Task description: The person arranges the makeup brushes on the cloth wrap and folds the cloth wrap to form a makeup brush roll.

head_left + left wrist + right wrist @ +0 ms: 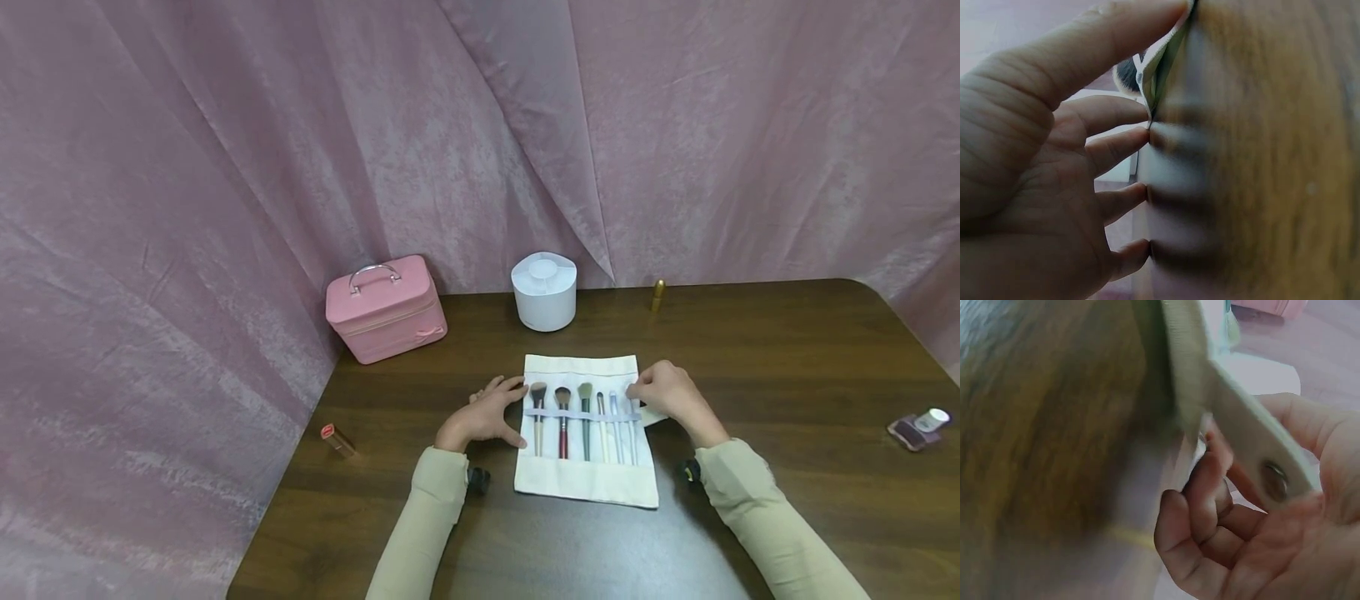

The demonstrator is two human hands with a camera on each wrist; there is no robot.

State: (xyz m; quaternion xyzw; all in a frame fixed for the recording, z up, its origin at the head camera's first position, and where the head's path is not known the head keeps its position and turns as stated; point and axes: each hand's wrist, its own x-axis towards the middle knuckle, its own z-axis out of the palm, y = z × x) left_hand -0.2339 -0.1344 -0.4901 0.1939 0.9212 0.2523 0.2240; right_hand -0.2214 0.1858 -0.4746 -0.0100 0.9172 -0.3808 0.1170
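Observation:
A white cloth makeup brush roll [585, 481] lies unrolled on the table, with several makeup brushes [563, 427] side by side under a pale elastic band [551, 412]. My left hand [489, 414] is at its left edge, fingers spread and nearly straight; in the left wrist view the thumb and fingertips [1138, 192] touch along the cloth's edge and the tabletop. At the upper right edge, my right hand [670, 392] pinches the roll's border with curled fingers [1175, 528]. A strap with a metal snap [1274, 479] sticks out beside that palm.
Behind the roll stand a white round container [545, 304] and a pink vanity case [390, 308]. A gold tube [657, 295] is near the back edge. On the left lies a lipstick [337, 440]; far right, a nail polish bottle [917, 431]. Pink curtains hang behind the wooden table [787, 375].

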